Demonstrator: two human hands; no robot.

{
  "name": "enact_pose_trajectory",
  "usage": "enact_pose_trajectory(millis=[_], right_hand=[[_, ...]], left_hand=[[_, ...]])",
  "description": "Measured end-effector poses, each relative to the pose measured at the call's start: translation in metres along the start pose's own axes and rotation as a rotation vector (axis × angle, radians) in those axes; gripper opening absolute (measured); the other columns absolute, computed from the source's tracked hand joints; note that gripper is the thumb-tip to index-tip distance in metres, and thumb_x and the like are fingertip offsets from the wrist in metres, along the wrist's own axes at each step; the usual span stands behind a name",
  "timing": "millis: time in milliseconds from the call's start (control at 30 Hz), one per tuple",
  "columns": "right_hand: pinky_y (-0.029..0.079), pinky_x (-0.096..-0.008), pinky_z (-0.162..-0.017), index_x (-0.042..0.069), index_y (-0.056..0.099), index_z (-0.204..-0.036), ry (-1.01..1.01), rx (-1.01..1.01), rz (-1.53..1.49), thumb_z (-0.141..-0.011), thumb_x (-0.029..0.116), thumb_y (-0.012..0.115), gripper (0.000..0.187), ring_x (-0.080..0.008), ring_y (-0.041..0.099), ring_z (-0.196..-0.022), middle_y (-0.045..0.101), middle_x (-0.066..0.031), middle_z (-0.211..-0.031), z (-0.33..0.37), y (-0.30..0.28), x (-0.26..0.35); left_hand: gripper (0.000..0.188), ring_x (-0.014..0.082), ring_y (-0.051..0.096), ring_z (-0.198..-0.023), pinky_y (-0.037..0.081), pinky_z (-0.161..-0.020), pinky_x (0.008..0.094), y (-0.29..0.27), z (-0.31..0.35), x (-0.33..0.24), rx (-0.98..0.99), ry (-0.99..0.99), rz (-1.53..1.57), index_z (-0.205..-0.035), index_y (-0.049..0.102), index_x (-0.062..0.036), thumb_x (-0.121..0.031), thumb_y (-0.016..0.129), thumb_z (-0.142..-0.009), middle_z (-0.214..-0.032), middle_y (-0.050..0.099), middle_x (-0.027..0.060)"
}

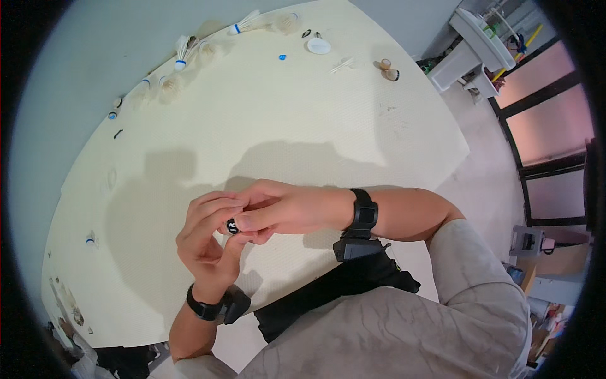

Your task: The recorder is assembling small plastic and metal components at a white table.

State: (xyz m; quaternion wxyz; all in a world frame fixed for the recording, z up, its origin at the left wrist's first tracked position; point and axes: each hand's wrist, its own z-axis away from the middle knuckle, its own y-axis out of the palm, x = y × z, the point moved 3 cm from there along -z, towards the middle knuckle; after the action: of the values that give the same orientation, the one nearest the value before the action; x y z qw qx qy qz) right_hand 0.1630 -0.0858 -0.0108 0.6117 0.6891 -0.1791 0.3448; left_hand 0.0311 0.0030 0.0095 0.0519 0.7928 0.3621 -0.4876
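Right now both hands, left hand and right hand, pinch their fingers closed around one small black-banded piece above the pale surface.

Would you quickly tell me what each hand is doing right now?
Left hand: closed around a small black-and-white object.
Right hand: fingers pinching the same small object from above.

one head-worn fisheye view looks steeply down, close on both hands at frame centre, the cream table filling the upper left.
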Motion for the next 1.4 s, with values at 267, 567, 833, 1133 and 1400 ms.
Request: enact_pose_trajectory(millis=[267,567,833,1133,1400], right_hand=[[0.034,-0.0239,-0.061,0.004,0.062,-0.099,-0.065,-0.067,0.068,-0.106,0.026,0.055,0.024,-0.0083,0.038,-0.068,0.050,0.0014,-0.082,-0.009,-0.020,0.001],[0.041,-0.0223,-0.061,0.002,0.066,-0.103,-0.061,-0.248,0.448,-0.102,0.022,0.061,0.021,-0.0076,0.049,-0.066,0.059,-0.0007,-0.077,-0.003,-0.023,0.024],[0.057,-0.0315,-0.073,-0.002,0.070,-0.109,-0.408,-0.766,1.514,-0.091,0.005,0.071,0.020,-0.0194,0.071,-0.088,0.073,-0.0088,-0.098,0.042,-0.051,0.136],[0.054,-0.0343,-0.078,-0.002,0.070,-0.109,-0.009,-0.795,2.275,-0.086,0.001,0.072,0.024,-0.0243,0.069,-0.084,0.072,-0.0112,-0.100,0.094,-0.093,0.168],[0.054,-0.0275,-0.083,0.001,0.065,-0.122,-0.132,-0.268,0.777,-0.094,0.006,0.068,0.029,-0.0133,0.067,-0.091,0.072,-0.0071,-0.103,0.019,0.004,0.075]], left_hand=[[0.027,0.0326,0.063,-0.110,0.051,-0.093,0.0393,0.002,-0.006,0.020,-0.040,-0.008,-0.145,-0.111,0.069,0.0013,-0.004,0.071,-0.085,-0.112,0.070,0.0149],[0.026,0.0270,0.062,-0.108,0.048,-0.095,0.0354,0.000,-0.012,0.016,-0.075,0.030,-0.198,-0.116,0.070,-0.0007,-0.001,0.064,-0.090,-0.116,0.070,0.0127],[0.019,0.0190,0.065,-0.093,0.049,-0.080,0.0299,-0.017,-0.010,0.034,-0.153,-0.114,-0.132,-0.108,0.072,-0.0014,-0.009,0.056,-0.100,-0.102,0.072,0.0106],[0.016,0.0133,0.064,-0.079,0.049,-0.069,0.0255,-0.018,-0.011,0.040,-0.118,-0.177,-0.087,-0.102,0.072,0.0003,-0.009,0.059,-0.099,-0.086,0.071,0.0072],[0.024,0.0109,0.062,-0.077,0.051,-0.065,0.0236,-0.013,-0.015,0.012,-0.024,-0.273,0.449,-0.119,0.065,0.0014,0.001,0.064,-0.095,-0.103,0.063,0.0057]])
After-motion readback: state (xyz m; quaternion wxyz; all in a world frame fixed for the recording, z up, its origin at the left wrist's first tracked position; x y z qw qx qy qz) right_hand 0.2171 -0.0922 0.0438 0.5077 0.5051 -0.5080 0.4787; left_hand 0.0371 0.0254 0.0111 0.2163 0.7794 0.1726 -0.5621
